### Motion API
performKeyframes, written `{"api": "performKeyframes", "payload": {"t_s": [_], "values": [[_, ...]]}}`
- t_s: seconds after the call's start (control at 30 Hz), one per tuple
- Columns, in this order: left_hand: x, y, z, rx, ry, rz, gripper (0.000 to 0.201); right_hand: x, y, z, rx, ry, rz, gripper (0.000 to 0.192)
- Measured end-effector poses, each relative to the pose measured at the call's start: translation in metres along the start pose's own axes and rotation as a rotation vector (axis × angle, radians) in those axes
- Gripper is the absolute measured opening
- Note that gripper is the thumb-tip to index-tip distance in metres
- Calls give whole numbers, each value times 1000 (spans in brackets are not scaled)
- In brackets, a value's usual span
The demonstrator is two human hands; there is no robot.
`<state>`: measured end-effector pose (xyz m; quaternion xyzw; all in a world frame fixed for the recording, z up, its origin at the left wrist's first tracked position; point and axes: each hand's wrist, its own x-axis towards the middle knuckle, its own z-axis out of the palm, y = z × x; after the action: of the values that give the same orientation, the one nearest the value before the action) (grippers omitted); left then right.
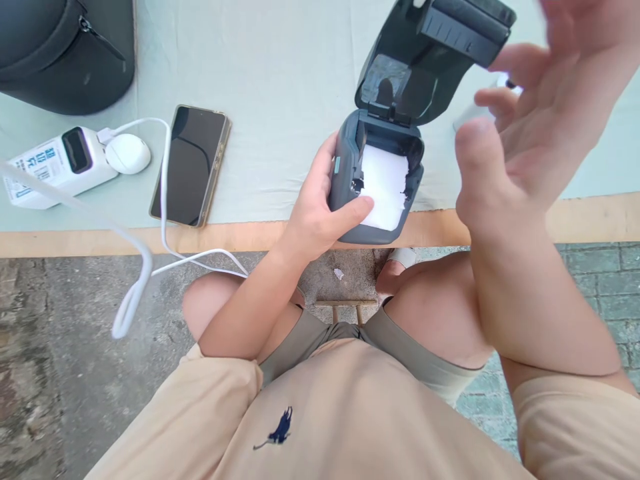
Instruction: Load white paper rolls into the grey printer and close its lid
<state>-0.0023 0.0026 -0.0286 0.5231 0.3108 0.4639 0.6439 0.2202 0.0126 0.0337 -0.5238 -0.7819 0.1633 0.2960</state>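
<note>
My left hand [320,207] grips the side of a dark grey portable label printer [345,173], its thumb lying over the front edge onto the paper. The printer's lid [430,60] stands raised on its hinge. Inside the body sits a roll of white paper [385,180] with ragged edges. My right hand [530,127] is raised to the right of the lid, fingers apart and partly blurred. One fingertip is close to the lid's edge; whether it touches, I cannot tell. Behind the right hand, a whitish object [465,119] is mostly hidden.
A smartphone [193,163] lies left on the cloth-covered table [270,80]. Beside it are a white power bank [55,167] with a small screen, a round white piece [128,154] and a looping white cable [165,180]. A black zipped case [65,60] fills the far left corner.
</note>
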Motion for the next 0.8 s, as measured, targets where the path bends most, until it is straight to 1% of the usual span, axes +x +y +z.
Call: {"api": "performKeyframes", "payload": {"t_s": [0.07, 0.13, 0.17, 0.3, 0.33, 0.37, 0.4, 0.47, 0.57, 0.63, 0.67, 0.73, 0.8], "values": [[0, 0, -1, 8, -9, -4, 74, 0, 3, -3, 38, 7, 23, 50], [-1, 2, 0, 14, -14, -11, 72, -2, -2, 2, 65, 48, 31, 50], [-1, 4, 0, 17, -12, -17, 71, -3, -7, 6, 75, 95, 31, 49], [-3, 8, 3, 10, 21, -43, 67, -5, -28, 26, 151, 384, 21, 38], [-3, 9, 4, 4, 33, -46, 66, -5, -31, 29, 184, 426, 7, 35], [-3, 10, 5, -1, 42, -48, 66, -5, -32, 31, 217, 443, -11, 32], [-4, 10, 5, -5, 48, -49, 65, -4, -32, 33, 242, 435, -25, 30], [-4, 12, 6, -9, 50, -52, 65, -3, -29, 33, 255, 354, -31, 30], [-5, 13, 7, -8, 50, -51, 69, -1, -24, 31, 213, 130, -26, 37], [-5, 14, 7, -1, 49, -57, 72, 0, -22, 31, 188, -26, -83, 44], [-5, 15, 8, -6, 51, -56, 73, 0, -21, 31, 185, -81, -110, 48], [-4, 15, 8, -56, 60, -45, 69, 0, -21, 32, 198, -145, -123, 53], [-3, 14, 9, -146, 54, -35, 60, -1, -22, 32, 244, -164, -87, 55]]}}
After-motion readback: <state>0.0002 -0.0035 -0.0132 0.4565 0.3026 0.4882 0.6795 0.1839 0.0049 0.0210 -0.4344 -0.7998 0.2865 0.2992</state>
